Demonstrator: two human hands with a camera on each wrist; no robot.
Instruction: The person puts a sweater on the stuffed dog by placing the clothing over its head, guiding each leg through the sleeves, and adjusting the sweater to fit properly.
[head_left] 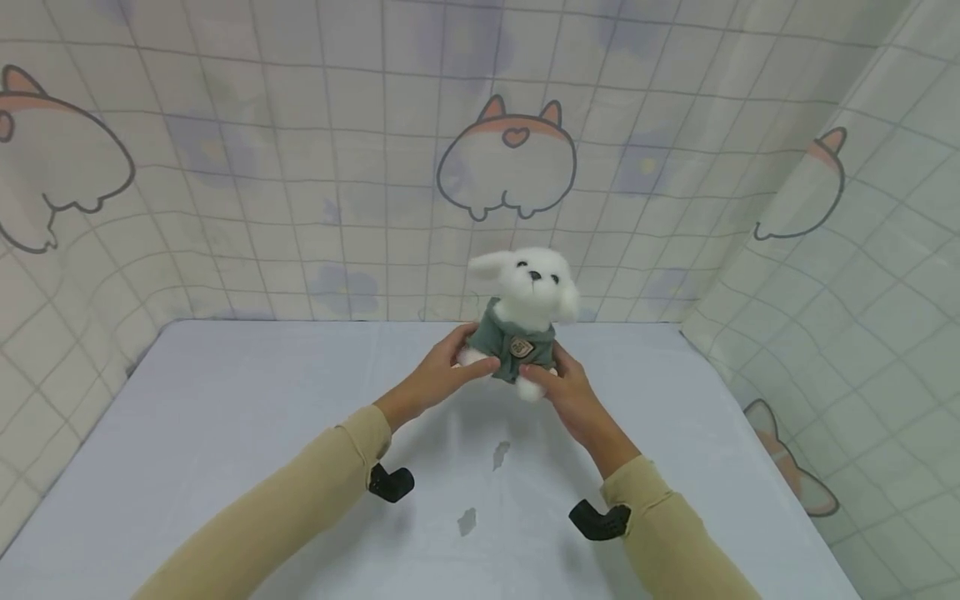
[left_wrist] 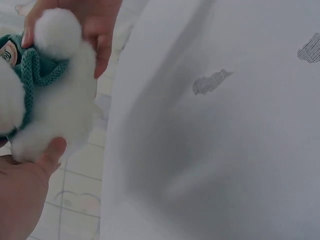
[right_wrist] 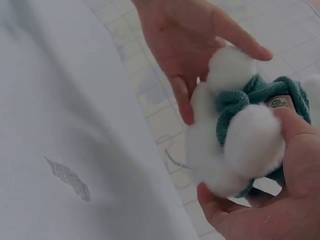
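A white plush dog [head_left: 534, 283] in a green knitted sweater with a round badge is held up between both hands over the far part of the table. My left hand [head_left: 441, 371] grips its body from the left, thumb across the front. On the other side my right hand [head_left: 572, 392] holds it, its thumb near the badge. The dog faces the head camera, its head tilted and one ear sticking out to the left. In the right wrist view, the plush dog's fluffy paw [right_wrist: 255, 140] bulges beside the right thumb.
A white-covered table [head_left: 247, 433] spreads beneath the arms, with two small grey patches [head_left: 501, 454] near its middle. A checked curtain [head_left: 337, 167] with cartoon animal prints hangs behind and at both sides. Black wrist mounts [head_left: 392, 483] stick out from the beige sleeves.
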